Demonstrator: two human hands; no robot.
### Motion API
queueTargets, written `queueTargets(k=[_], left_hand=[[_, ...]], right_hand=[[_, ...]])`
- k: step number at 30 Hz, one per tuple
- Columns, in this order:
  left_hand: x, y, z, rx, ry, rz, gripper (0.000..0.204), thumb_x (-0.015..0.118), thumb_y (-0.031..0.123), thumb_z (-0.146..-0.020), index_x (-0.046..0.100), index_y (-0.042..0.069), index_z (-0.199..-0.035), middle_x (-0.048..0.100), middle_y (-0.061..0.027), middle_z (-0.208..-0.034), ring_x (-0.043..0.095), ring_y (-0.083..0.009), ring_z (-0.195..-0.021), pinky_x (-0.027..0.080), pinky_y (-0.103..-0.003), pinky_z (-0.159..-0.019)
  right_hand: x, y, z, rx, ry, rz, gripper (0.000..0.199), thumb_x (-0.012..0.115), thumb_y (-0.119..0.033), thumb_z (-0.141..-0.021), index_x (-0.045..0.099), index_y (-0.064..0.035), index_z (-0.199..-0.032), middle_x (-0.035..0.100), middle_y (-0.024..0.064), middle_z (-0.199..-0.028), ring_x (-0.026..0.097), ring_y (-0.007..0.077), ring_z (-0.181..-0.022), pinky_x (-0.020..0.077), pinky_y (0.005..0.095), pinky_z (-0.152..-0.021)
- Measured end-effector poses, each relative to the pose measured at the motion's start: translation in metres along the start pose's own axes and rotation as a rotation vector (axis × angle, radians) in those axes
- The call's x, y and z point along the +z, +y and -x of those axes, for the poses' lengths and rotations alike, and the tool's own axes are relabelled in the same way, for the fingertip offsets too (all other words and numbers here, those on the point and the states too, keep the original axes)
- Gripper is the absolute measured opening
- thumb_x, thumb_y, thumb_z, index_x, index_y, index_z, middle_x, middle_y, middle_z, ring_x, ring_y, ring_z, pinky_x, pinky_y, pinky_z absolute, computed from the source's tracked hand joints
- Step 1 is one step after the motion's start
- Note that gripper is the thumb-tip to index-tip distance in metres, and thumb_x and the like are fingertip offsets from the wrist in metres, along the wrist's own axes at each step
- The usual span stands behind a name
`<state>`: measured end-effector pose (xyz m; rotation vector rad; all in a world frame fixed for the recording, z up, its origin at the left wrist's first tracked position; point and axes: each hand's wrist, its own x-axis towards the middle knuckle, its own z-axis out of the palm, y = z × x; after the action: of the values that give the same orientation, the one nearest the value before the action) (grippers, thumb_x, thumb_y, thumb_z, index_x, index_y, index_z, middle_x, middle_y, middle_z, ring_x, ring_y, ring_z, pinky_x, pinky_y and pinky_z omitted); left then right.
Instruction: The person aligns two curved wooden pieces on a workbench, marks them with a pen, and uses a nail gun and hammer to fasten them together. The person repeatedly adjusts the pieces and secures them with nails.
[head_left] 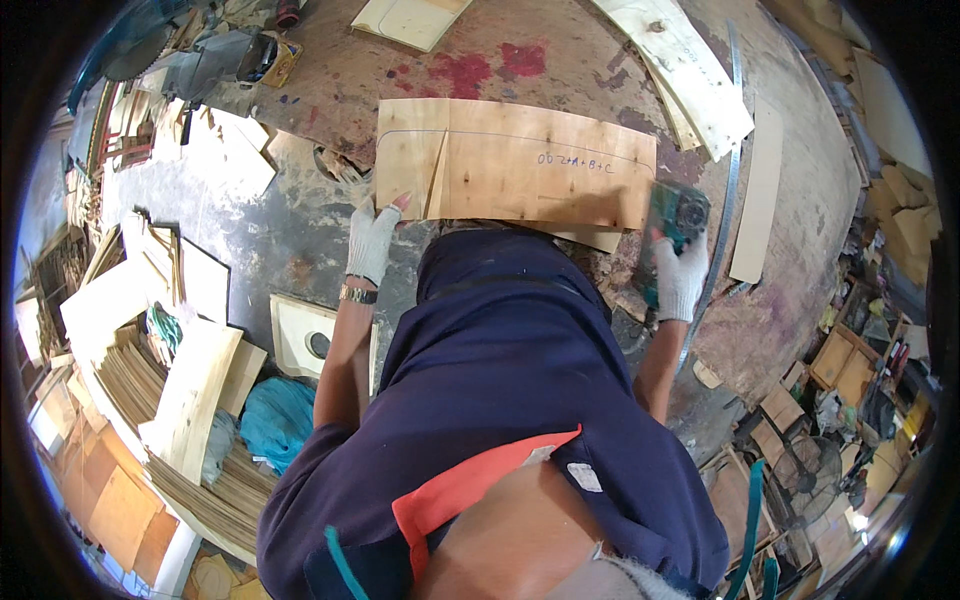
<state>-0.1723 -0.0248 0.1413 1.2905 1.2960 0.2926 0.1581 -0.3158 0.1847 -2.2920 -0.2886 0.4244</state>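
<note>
A plywood panel marked with a pencilled curve, one slit already cut in from its near edge and the curve itself uncut, is pinned to the surface under the flattened left hand, while the right hand's grip is closed round a green power saw just beside the panel's right corner.

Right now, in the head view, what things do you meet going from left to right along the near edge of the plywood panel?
Left hand in a white knit glove, pressing the panel's corner → pale rectangular plywood panel with a drawn curve → right hand in a white glove gripping a green power saw → thin curved metal strip.
</note>
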Motion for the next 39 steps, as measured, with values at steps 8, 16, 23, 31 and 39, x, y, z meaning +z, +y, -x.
queueTargets(k=[8, 16, 23, 31, 39], left_hand=[[0.001, -0.002, -0.008, -0.050, -0.006, 0.120, 0.043, 0.074, 0.026, -0.094, 0.065, -0.005, -0.123, 0.071, -0.0060, -0.104, 0.063, -0.0110, -0.087, 0.052, -0.028, -0.074], [-0.007, 0.001, -0.016, 0.021, -0.044, -0.029, 0.055, 0.079, 0.026, -0.089, 0.063, -0.006, -0.130, 0.073, -0.0104, -0.109, 0.067, -0.0130, -0.089, 0.055, -0.028, -0.076], [0.008, 0.013, -0.013, -0.010, 0.022, -0.268, 0.057, 0.088, 0.021, -0.079, 0.064, -0.005, -0.125, 0.076, -0.0127, -0.107, 0.072, -0.0203, -0.086, 0.058, -0.035, -0.077], [0.025, 0.002, -0.009, 0.107, 0.187, -0.520, 0.053, 0.084, 0.017, -0.075, 0.059, 0.000, -0.118, 0.076, -0.0165, -0.103, 0.073, -0.0271, -0.094, 0.057, -0.039, -0.084], [0.024, -0.025, -0.024, 0.082, 0.218, -0.505, 0.061, 0.086, 0.021, -0.072, 0.056, 0.001, -0.121, 0.073, -0.0192, -0.109, 0.072, -0.0321, -0.101, 0.056, -0.043, -0.089]], right_hand=[[-0.021, 0.140, -0.022, 0.103, 0.309, 0.765, 0.078, 0.074, -0.020, -0.084, 0.045, -0.0230, -0.157, 0.053, 0.0274, -0.132, 0.065, 0.0460, -0.104, 0.0530, 0.0507, -0.089], [0.004, 0.178, -0.013, 0.220, 0.340, 0.732, 0.095, 0.079, -0.019, -0.083, 0.030, -0.0307, -0.164, 0.053, 0.0240, -0.132, 0.064, 0.0433, -0.110, 0.0527, 0.0517, -0.091], [-0.002, 0.179, -0.035, 0.321, 0.396, 0.723, 0.094, 0.077, -0.027, -0.082, 0.030, -0.0290, -0.163, 0.054, 0.0273, -0.135, 0.065, 0.0444, -0.111, 0.0535, 0.0512, -0.093], [0.002, 0.136, -0.028, 0.244, 0.342, 0.632, 0.072, 0.073, -0.029, -0.082, 0.048, -0.0126, -0.147, 0.056, 0.0288, -0.129, 0.065, 0.0472, -0.108, 0.0541, 0.0535, -0.092], [0.051, 0.101, 0.004, 0.276, 0.138, 0.767, 0.081, 0.080, -0.021, -0.079, 0.041, -0.0152, -0.150, 0.054, 0.0239, -0.128, 0.067, 0.0447, -0.105, 0.0570, 0.0523, -0.087]])
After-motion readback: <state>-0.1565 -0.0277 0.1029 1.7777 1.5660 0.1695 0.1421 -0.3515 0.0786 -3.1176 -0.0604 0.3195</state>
